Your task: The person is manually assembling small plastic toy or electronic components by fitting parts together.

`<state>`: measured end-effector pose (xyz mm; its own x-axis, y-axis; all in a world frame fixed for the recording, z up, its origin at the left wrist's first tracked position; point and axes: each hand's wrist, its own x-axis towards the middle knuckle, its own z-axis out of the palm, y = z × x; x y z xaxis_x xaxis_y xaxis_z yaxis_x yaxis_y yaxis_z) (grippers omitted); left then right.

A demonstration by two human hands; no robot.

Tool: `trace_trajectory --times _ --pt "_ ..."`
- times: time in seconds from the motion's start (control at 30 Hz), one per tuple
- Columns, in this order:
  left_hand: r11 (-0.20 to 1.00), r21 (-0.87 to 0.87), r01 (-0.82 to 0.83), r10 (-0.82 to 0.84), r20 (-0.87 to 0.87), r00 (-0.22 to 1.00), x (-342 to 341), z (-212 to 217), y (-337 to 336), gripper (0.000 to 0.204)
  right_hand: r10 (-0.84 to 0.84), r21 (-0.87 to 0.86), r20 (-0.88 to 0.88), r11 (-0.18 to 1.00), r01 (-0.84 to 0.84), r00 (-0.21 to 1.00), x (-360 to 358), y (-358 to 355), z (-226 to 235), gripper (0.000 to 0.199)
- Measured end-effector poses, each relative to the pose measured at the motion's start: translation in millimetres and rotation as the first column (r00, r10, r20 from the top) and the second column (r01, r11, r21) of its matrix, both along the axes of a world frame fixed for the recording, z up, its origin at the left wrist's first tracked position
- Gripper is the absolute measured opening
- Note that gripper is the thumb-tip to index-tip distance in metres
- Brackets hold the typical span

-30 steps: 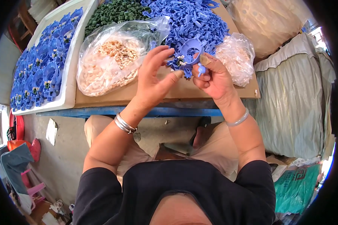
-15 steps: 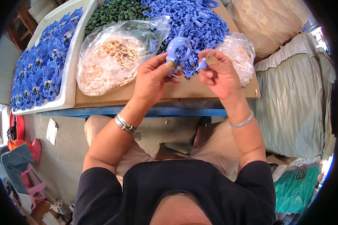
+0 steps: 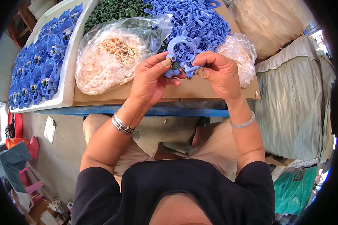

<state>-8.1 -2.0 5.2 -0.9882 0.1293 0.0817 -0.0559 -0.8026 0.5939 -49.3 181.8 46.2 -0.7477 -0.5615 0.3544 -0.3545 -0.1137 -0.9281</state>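
Observation:
My left hand (image 3: pixel 151 78) pinches a blue plastic figure with a large open ring (image 3: pixel 170 48) between thumb and fingers. A dark green bit (image 3: pixel 175 65) shows on the figure beside my left thumb. My right hand (image 3: pixel 224 75) is closed on a small blue plastic piece (image 3: pixel 192 69), pressed against the figure's lower right side; my fingertips partly cover it. Both hands are raised over the near edge of the cardboard-topped table (image 3: pixel 112 98). Just beyond them lies a heap of loose blue plastic parts (image 3: pixel 210 24).
A clear bag of cream-coloured small pieces (image 3: pixel 118 56) lies left of my hands, with dark green parts (image 3: pixel 114 14) behind. Far left, a white foam tray (image 3: pixel 69 84) holds rows of blue figures. A second clear bag (image 3: pixel 241 56) and large sacks (image 3: pixel 289 101) stand right.
My right hand has brought the small blue piece leftward, from apart to touching the figure. The figure has tilted slightly, and the green bit on it now shows.

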Motion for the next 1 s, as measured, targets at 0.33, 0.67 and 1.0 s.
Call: trace_trajectory --times 0.33,0.67,1.0 --pt "0.951 -0.273 -0.147 0.131 -0.077 0.988 5.7 0.8 6.5 0.029 -0.086 0.288 -0.451 0.928 0.236 0.888 8.6 -3.5 12.5 0.026" --pt "0.968 -0.225 -0.114 0.115 -0.012 0.993 6.3 3.9 5.0 0.029 -0.184 0.169 -0.654 0.91 0.378 0.734 9.5 -13.7 4.1 0.039" --pt "0.949 -0.243 -0.201 0.178 -0.113 0.978 8.8 2.8 5.0 0.032 -0.236 0.128 -0.583 0.918 0.374 0.777 9.3 -14.3 -6.8 0.044"
